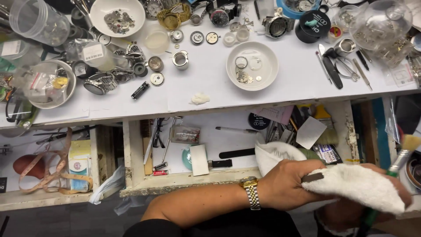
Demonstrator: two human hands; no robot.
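White workbench [289, 90], white dish [271, 66], loose watches [100, 83], tools [333, 72], open drawer [175, 180]

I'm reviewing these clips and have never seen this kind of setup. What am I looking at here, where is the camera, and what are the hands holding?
There is no machine: a person works with bare hands, filmed by one camera worn on the head, looking down. The left hand, with a gold-and-silver wristwatch on its wrist, presses a white fluffy cloth and holds a small dark flat piece against it. The right hand is mostly hidden under the cloth and grips a brush with pale bristles. Ahead lies a white workbench crowded with watches, watch cases, small parts and hand tools, plus a white bowl of tiny parts. Below it an open drawer holds more tools.
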